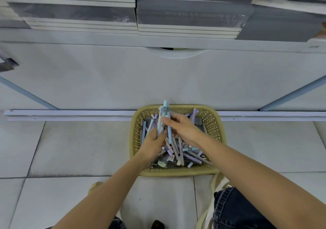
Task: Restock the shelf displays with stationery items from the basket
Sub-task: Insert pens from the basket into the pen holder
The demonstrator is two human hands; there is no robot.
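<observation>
A yellow woven basket [214,122] sits on the floor against the white shelf base, filled with several pastel pens [190,156] in purple, blue and grey. My left hand [153,143] grips a small bundle of light blue pens [163,117] that stand upright above the basket. My right hand [181,126] reaches in from the right and pinches the same bundle near its middle, with one blue pen hanging down under its fingers. Both hands are over the left half of the basket.
Above, the shelf [158,39] carries stacks of grey wrapped notebooks [190,16]. A white drawer front [123,76] with a curved cut-out handle lies behind the basket. Pale floor tiles [79,149] surround it. My denim-clad knee [234,209] and a cream bag strap are at lower right.
</observation>
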